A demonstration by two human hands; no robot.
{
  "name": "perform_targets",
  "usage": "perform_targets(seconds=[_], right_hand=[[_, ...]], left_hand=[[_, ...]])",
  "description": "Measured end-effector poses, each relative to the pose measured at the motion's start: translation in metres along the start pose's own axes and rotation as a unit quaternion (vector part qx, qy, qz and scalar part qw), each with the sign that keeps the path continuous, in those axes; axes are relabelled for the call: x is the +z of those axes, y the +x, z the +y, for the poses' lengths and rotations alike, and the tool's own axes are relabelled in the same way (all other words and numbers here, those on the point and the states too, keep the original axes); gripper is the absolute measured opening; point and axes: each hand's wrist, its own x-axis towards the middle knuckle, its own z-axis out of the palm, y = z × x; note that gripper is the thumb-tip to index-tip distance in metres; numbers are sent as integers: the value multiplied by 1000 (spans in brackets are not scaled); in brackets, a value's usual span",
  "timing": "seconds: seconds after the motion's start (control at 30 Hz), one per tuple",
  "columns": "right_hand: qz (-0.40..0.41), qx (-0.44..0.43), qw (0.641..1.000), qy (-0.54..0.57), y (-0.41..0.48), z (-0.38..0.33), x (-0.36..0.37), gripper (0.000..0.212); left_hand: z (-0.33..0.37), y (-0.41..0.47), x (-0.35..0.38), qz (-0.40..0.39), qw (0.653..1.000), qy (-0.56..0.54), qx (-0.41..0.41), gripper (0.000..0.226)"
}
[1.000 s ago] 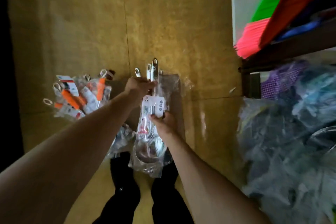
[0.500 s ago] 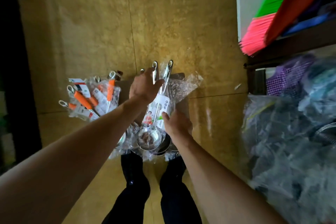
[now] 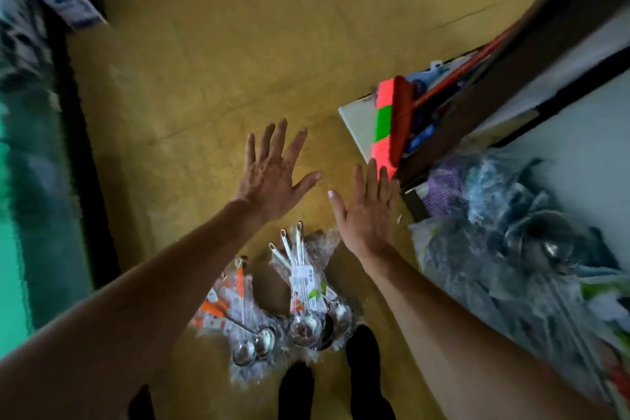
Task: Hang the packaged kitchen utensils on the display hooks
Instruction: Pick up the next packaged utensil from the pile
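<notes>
Two piles of plastic-wrapped utensils lie on the yellow floor by my feet. The steel ladles (image 3: pixel 308 297) with white label cards are on the right, the orange-handled spoons (image 3: pixel 235 310) on the left. My left hand (image 3: pixel 272 174) is raised above them, fingers spread, holding nothing. My right hand (image 3: pixel 366 211) is beside it, flat and open, also empty. No display hooks are in view.
A red and green broom head (image 3: pixel 387 119) leans at a shelf unit (image 3: pixel 494 85) on the right. Below the shelf unit sits a heap of clear bags (image 3: pixel 504 259) with metal ware. A dark green-lit cabinet edge (image 3: pixel 75 147) runs along the left.
Both hands have let go of the ladle packages and lifted away, fingers spread. The ladles now lie on the floor. The view has tilted up and forward.
</notes>
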Motion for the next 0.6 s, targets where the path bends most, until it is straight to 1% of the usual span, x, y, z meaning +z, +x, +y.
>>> perform_targets(seconds=[0.13,0.27,0.37,0.43,0.6], right_hand=[[69,44,997,-8,-16,19,-78,75],[121,91,988,-11,-56,63,-145,75],[158,137,977,-25,-96,111,-181,72],[177,176,968,-31,-131,143,-198,72],[189,266,945,-20,-248,218,-228,71]], left_hand=[[52,9,-59,-1,997,27,72,90],[124,-1,-88,-14,983,43,176,90],[184,-18,-95,-18,969,49,242,90],[229,-33,-93,-25,962,43,270,91],[352,-101,-70,-38,937,45,344,98]])
